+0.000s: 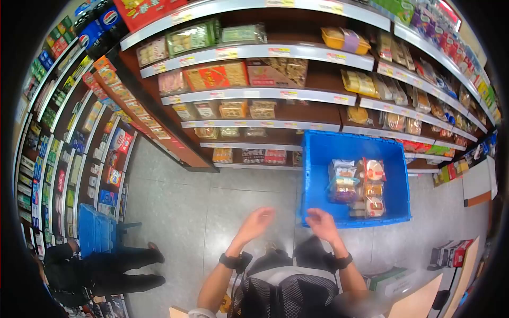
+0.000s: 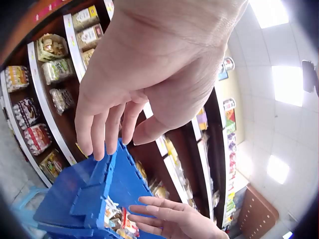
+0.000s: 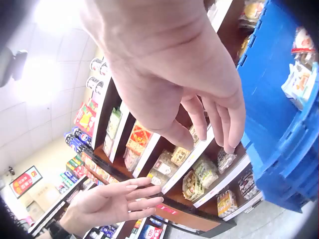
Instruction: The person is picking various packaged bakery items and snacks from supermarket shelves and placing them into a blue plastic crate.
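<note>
My left hand [image 1: 256,222] is held up in front of my body with nothing in it, its fingers relaxed. A short way to its right, my right hand [image 1: 322,225] is likewise free, close to the near left corner of a blue plastic crate [image 1: 318,159]. Several wrapped bakery packs lie inside the crate, among them a purple-labelled pack [image 1: 343,192] and a red-and-white pack [image 1: 374,169]. In the left wrist view, the fingers of my left hand [image 2: 144,74] overlap the crate's edge. My right hand [image 3: 174,74] hangs with loosely bent fingers in its own wrist view.
Shelves [image 1: 260,95] of packaged snacks curve along the front and right. A person [image 1: 101,270] in dark clothes is at the left by a blue basket [image 1: 97,228]. Light blue legs [image 2: 25,204] show beneath the crate. Grey floor tiles [image 1: 175,206] lie between the shelves.
</note>
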The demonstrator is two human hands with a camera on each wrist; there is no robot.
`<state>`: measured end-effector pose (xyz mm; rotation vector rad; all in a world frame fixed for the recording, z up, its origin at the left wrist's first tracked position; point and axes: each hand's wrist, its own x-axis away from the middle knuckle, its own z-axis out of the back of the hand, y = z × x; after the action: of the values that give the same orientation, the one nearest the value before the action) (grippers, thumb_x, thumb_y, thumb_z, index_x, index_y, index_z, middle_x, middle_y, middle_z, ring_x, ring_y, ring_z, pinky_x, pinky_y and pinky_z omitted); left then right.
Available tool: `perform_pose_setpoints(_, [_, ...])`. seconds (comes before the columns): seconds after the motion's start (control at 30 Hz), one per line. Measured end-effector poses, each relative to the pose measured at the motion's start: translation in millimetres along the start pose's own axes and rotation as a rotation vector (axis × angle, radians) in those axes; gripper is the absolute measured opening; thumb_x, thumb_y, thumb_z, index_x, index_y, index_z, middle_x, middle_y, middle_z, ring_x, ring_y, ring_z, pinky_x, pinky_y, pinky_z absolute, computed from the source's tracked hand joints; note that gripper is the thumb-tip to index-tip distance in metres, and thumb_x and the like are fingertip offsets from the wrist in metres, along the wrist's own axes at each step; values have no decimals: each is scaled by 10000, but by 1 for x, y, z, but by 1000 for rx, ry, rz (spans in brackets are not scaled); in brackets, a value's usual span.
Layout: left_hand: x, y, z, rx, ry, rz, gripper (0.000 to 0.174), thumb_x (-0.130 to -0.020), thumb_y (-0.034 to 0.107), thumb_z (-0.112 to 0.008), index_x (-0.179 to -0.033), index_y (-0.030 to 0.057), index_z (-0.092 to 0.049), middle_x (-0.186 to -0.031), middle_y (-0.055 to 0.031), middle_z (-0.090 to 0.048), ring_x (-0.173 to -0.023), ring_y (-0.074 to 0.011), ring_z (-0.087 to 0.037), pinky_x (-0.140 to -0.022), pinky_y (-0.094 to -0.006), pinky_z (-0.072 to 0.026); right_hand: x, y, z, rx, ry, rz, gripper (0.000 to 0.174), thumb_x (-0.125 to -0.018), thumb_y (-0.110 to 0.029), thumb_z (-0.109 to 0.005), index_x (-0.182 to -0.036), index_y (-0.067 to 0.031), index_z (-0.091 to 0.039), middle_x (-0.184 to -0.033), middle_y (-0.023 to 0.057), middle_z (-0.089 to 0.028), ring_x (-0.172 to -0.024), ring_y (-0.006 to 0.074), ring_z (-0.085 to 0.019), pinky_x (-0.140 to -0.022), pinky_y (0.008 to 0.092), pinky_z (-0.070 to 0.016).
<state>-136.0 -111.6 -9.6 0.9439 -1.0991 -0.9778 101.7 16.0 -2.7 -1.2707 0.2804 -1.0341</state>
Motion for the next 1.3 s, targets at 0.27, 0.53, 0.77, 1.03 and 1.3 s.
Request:
perform_pose_setpoints(0.27, [35,-17,34,241,197,79,325,-891,-2,-508,-1215,-25,-513,-1215,-158,-584,-1111,-230,-581,-953,-319,-443,-21,-43,-20,144,-75,140,341,-831,-117,-635,-1137,28,-598,-1072,168,-658,-965,247,-661,-839,333,-527])
perform_pose_setpoints(0.53, [16,-34,72,238,204,137,325,-894,6,-508,-1218,-25,-511,-1216,-150,-586,-1112,-223,-580,-938,-317,-451,-77,-65,-48,172,-150,158,337,-820,-157,-651,-1115,4,-621,-1047,185,-664,-958,282,-661,-839,352,-522])
perform_pose_setpoints(0.77, [-36,-29,127,203,163,162,328,-876,-10,-509,-1203,-19,-530,-1193,-130,-601,-1068,-204,-592,-902,-303,-461,-152,-86,-61,191,-125,217,335,-814,-163,-633,-1112,-10,-618,-1063,200,-649,-959,320,-646,-841,390,-513])
perform_pose_setpoints(1.03, [-84,-13,172,202,182,283,332,-892,19,-506,-1221,-15,-525,-1187,-130,-607,-1042,-200,-605,-883,-294,-469,-205,-114,-96,172,-203,246,334,-823,-176,-605,-1106,1,-609,-1065,216,-635,-1013,369,-594,-903,429,-460])
perform_pose_setpoints(1.3, [-120,-23,223,228,154,296,321,-929,80,-526,-1234,-20,-506,-1200,-136,-601,-1070,-209,-596,-885,-295,-472,-255,-147,-141,217,-171,318,349,-821,-175,-619,-1126,-4,-606,-1082,204,-635,-965,333,-631,-859,405,-491])
